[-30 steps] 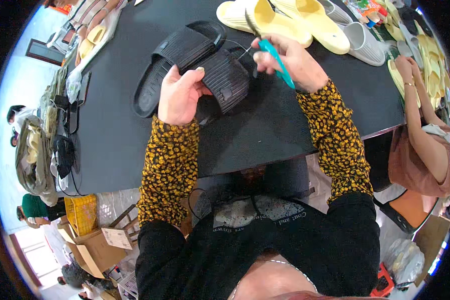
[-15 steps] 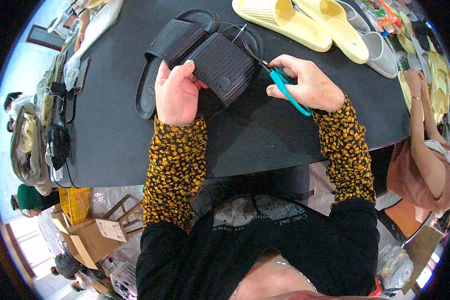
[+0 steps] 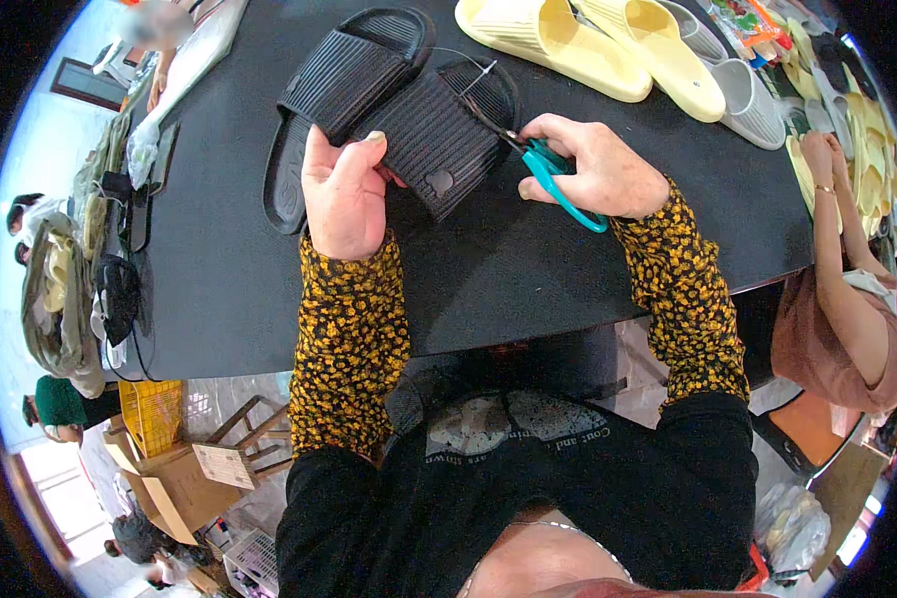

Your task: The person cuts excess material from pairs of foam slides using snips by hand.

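Note:
A pair of black ribbed slide sandals lies on the dark table, the left slide partly beside and behind the right slide. My left hand grips the right slide by the near edge of its strap, thumb on top and fingers tucked under. A thin clear plastic tag loop stands up at the slide's far end. In my right hand are teal-handled scissors, their dark blades reaching over the right slide's strap toward the loop. Whether the blades touch the loop I cannot tell.
Yellow slides and grey slides lie at the far right. Beyond them are heaped more slides, beside another person's hands. At left are a plastic bag and a black item. A cardboard box stands below.
Both hands have shifted slightly left, with the slides and scissors. The right slide has tilted a little, and the scissors' blades now lie farther over its strap.

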The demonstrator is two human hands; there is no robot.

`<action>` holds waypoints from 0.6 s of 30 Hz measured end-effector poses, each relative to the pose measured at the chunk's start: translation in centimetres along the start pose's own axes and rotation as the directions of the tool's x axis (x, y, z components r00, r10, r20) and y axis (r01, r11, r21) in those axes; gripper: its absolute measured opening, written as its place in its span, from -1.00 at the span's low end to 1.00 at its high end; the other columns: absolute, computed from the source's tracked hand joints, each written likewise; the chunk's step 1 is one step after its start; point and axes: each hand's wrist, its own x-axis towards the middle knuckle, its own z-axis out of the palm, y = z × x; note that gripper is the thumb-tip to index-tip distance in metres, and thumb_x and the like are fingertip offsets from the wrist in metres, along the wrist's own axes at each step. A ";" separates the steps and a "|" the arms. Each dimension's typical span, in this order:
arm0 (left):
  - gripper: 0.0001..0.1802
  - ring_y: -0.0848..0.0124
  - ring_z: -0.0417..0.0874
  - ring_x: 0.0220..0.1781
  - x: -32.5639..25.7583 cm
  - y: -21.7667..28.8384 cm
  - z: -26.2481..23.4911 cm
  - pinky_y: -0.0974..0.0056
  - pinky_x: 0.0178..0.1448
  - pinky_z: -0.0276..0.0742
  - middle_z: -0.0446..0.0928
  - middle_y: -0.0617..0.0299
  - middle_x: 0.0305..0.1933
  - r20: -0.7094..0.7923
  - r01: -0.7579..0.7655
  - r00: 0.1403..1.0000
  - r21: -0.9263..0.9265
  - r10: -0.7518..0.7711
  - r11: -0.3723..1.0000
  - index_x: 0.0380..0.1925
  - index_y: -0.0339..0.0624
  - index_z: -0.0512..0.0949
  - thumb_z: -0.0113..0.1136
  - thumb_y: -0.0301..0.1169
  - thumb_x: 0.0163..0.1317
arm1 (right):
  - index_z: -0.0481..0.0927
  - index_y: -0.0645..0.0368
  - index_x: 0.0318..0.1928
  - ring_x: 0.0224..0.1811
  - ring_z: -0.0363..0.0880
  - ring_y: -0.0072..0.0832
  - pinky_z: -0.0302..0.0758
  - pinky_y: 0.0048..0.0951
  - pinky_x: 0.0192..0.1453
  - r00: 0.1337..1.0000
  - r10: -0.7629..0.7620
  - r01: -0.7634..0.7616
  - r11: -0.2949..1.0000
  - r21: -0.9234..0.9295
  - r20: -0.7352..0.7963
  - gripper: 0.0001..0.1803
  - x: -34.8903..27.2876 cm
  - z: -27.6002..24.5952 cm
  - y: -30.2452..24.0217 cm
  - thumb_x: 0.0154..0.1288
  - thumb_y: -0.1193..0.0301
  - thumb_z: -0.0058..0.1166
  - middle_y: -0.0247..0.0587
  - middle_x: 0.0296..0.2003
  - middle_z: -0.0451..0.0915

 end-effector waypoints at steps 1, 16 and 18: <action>-0.51 0.28 0.52 0.08 0.0 0.0 0.0 0.20 0.19 0.39 0.48 0.09 0.08 -0.006 -0.003 1.000 0.001 0.003 1.000 0.11 -0.31 0.35 -0.06 -0.71 0.11 | 0.50 0.30 -0.09 -0.32 0.63 -0.20 0.51 -0.30 -0.18 1.000 0.000 0.000 1.000 0.000 -0.002 -0.41 0.0 0.1 0.0 -0.04 0.13 0.29 0.03 -0.41 0.61; -0.50 0.40 0.59 -0.34 0.3 0.5 1.1 0.35 -0.44 0.51 0.54 0.13 -0.10 -0.001 0.006 1.000 0.104 -0.006 0.995 0.13 -0.25 0.31 0.01 -0.63 0.12 | 0.49 0.28 -0.12 -0.56 0.47 -0.57 0.41 -0.46 -0.43 0.988 -0.099 0.091 0.994 -0.066 -0.122 -0.53 0.2 0.1 0.7 0.00 0.28 0.29 -0.18 -0.61 0.53; -0.49 0.41 0.59 -0.35 0.2 0.6 1.0 0.35 -0.45 0.50 0.54 0.14 -0.10 -0.001 0.011 1.000 0.118 -0.011 0.993 0.14 -0.25 0.30 0.01 -0.62 0.12 | 0.50 0.25 -0.13 -0.54 0.53 -0.54 0.44 -0.44 -0.41 0.991 -0.063 0.053 0.995 -0.082 -0.118 -0.54 0.1 0.2 0.6 -0.01 0.27 0.30 -0.16 -0.59 0.56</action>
